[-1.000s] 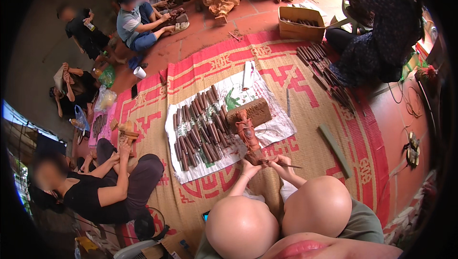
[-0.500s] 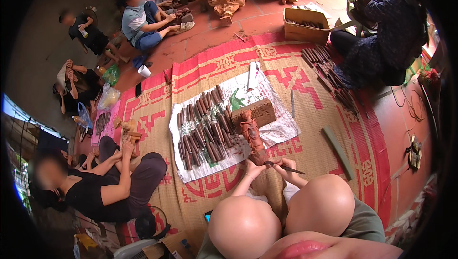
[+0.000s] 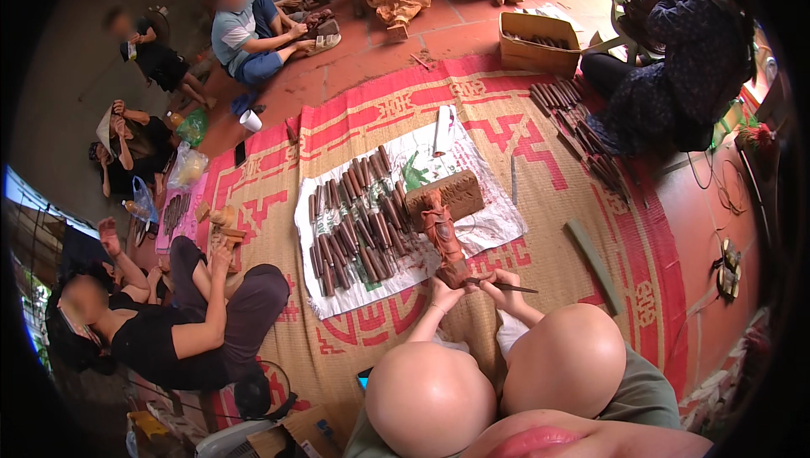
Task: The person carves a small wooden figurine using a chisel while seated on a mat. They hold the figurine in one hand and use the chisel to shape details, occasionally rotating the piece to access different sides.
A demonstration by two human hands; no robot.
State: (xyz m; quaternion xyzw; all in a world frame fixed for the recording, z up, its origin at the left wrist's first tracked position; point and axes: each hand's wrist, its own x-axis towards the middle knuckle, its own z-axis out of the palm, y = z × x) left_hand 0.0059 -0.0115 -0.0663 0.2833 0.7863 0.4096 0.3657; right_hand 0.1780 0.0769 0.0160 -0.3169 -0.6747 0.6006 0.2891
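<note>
The reddish wooden figurine [image 3: 442,234] lay tilted on the edge of the white printed sheet [image 3: 494,222], its base end against the fingers of both hands. The left hand [image 3: 442,291] was curled around the base; the right hand [image 3: 498,281] pinched a thin carving tool [image 3: 510,287], fingers closed on it, its tip at the base. A brown wooden block [image 3: 447,194] sat just behind the figurine, rows of dark wooden sticks [image 3: 354,226] lay alongside, and a cardboard box [image 3: 531,42] stood well apart near the mat's far edge.

Bare mat [image 3: 540,247] right of figurine [image 3: 443,238] (sticks [image 3: 359,222] crowd left).
</note>
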